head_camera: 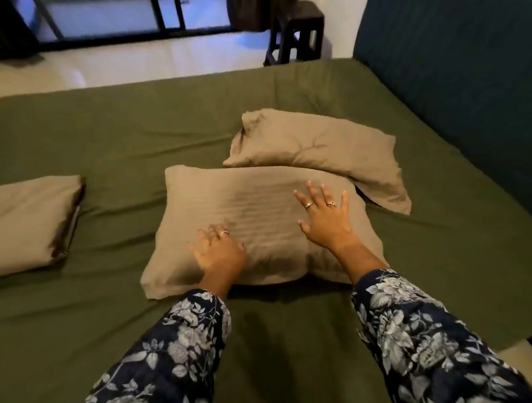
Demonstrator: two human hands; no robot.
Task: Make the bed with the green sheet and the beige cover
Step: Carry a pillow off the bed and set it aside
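Green sheet (139, 133) covers the bed. Both hands lie flat, fingers spread, on the middle beige pillow (257, 219): left hand (218, 254) near its front edge, right hand (322, 218) further back. Second pillow (320, 148) partly tucked behind it; third pillow (23, 222) cut off at left. Left fingertips blurred.

Dark stool (298, 30); pale floor (142, 59)
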